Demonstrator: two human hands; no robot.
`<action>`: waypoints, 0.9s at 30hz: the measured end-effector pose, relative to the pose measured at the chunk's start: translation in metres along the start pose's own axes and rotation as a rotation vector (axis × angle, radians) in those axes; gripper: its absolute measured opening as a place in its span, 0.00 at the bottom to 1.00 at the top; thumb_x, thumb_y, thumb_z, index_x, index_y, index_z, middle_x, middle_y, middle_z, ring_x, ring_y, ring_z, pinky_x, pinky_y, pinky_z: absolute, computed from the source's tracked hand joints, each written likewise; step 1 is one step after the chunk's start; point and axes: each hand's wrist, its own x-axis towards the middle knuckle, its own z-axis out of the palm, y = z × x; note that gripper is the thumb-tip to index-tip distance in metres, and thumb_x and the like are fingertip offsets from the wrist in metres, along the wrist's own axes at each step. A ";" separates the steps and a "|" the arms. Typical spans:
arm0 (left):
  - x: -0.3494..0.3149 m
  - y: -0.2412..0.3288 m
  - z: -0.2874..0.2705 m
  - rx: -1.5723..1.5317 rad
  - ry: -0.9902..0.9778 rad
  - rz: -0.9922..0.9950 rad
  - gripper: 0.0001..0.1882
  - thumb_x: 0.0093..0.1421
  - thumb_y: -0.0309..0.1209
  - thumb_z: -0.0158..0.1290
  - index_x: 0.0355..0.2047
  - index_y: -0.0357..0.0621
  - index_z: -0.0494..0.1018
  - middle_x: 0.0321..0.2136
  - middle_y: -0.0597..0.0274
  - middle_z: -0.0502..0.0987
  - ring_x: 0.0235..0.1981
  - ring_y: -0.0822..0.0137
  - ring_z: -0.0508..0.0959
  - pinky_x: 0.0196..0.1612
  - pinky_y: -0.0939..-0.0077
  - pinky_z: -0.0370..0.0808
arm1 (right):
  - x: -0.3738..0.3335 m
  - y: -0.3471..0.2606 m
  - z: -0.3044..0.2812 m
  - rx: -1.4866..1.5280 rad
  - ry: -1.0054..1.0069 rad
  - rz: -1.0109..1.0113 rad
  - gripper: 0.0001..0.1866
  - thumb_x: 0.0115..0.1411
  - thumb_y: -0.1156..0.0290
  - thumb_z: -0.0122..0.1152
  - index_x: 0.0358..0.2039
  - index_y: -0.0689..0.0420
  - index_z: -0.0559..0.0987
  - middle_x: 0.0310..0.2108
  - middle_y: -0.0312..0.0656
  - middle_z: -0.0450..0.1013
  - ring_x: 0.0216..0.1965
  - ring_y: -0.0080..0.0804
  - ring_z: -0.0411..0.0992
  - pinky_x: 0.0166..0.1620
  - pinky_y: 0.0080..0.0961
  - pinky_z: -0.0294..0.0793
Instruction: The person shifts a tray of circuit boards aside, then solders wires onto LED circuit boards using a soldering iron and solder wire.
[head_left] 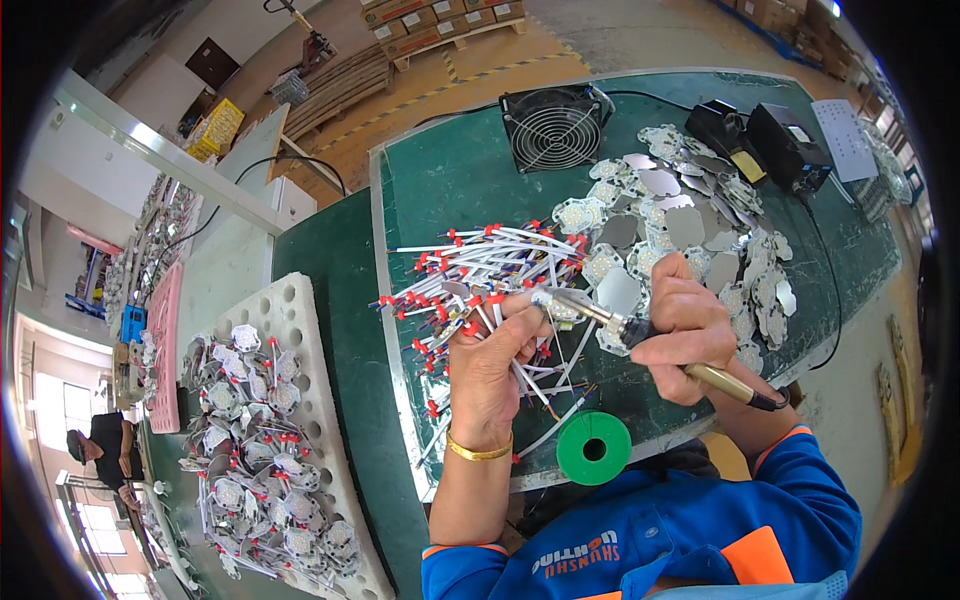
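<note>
My right hand (pixel 685 325) is closed around a soldering iron (pixel 615 322), its tip pointing left toward my left fingertips. My left hand (pixel 492 365) is closed in a pinch by the tip, on what looks like a small LED board (pixel 566 312), partly hidden by the fingers and the iron. Around that hand lies a heap of white lead wires (pixel 490 250) with red connectors. A green solder spool (pixel 594 448) sits at the table's near edge, thin solder running up from it. Loose round LED boards (pixel 640 230) are piled beyond my right hand.
A black fan (pixel 553 130) stands at the far side of the green table (pixel 440 170). Black soldering-station boxes (pixel 788 148) with a cable are at the far right. To the left, a pale tray with holes (pixel 335 440) bears wired LED boards (pixel 270 450). Another person (pixel 105 445) is far left.
</note>
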 end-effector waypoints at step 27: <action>0.000 -0.017 0.014 0.299 -0.117 -0.036 0.13 0.56 0.31 0.54 0.38 0.36 0.72 0.23 0.61 0.76 0.22 0.76 0.72 0.26 0.86 0.67 | -0.007 0.002 -0.002 -0.003 0.090 0.406 0.09 0.47 0.78 0.61 0.29 0.57 0.72 0.24 0.40 0.71 0.24 0.33 0.71 0.27 0.23 0.68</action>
